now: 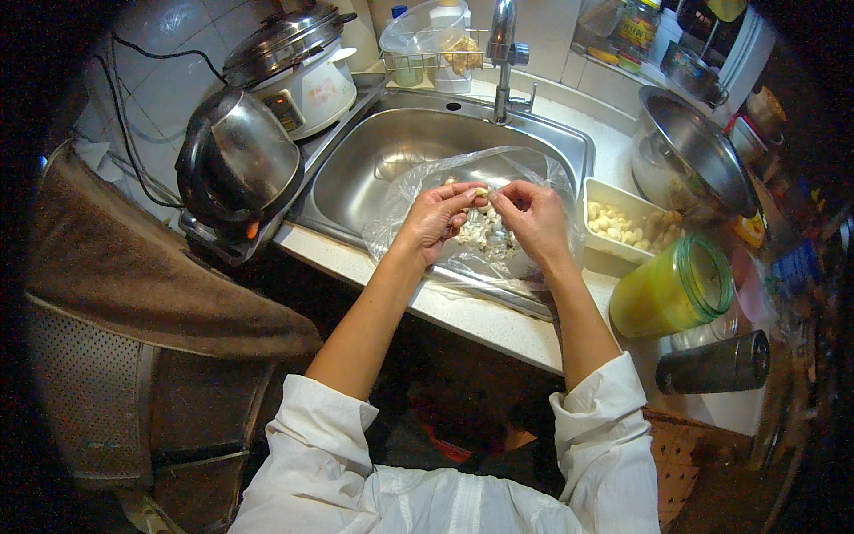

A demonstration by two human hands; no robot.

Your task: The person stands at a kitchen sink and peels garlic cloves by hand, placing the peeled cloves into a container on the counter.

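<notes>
My left hand [442, 217] holds a pale garlic clove [480, 192] between thumb and fingertips. My right hand [532, 217] meets it from the right, its thumb and index finger pinched together at the clove's end; whether a bit of skin is between them cannot be told. Both hands are over a clear plastic bag [400, 220] spread in the steel sink [357, 143] and across its front rim. Garlic skins and scraps [497, 243] lie on the bag below the hands. Right of my right hand, a white rectangular container [617, 250] holds many peeled cloves [610, 223] and some brownish pieces at its right end.
A faucet [502, 67] rises behind the sink. An electric kettle [240, 153] and a white cooker [313, 90] stand at left. On the right are a green glass jar [657, 290], a dark cylindrical container [710, 364] and a large metal basin [697, 147]. A wire rack [434, 60] stands behind.
</notes>
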